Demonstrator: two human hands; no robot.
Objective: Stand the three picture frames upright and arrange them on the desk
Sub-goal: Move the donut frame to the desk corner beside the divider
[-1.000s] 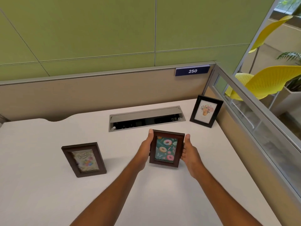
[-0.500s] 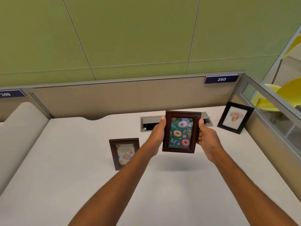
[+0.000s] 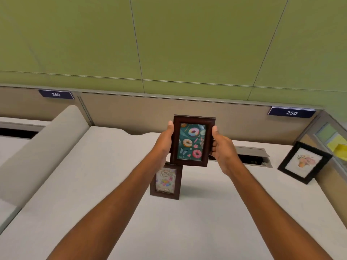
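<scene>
I hold a dark brown donut frame (image 3: 191, 140) upright in the air above the white desk (image 3: 206, 218). My left hand (image 3: 165, 142) grips its left edge and my right hand (image 3: 222, 150) grips its right edge. Below and slightly left of it a brown birthday frame (image 3: 166, 182) stands upright on the desk, its top corner hidden behind the held frame. A black flower frame (image 3: 304, 162) stands leaning at the far right, near the glass partition.
A grey cable tray (image 3: 252, 155) is sunk into the desk behind my right hand. A beige rear panel (image 3: 131, 113) with tags 249 and 250 bounds the back. A padded divider (image 3: 43, 147) runs along the desk's left side.
Both hands have lifted the donut frame off the desk and carried it up and left, over the birthday frame. The camera view has swung left.
</scene>
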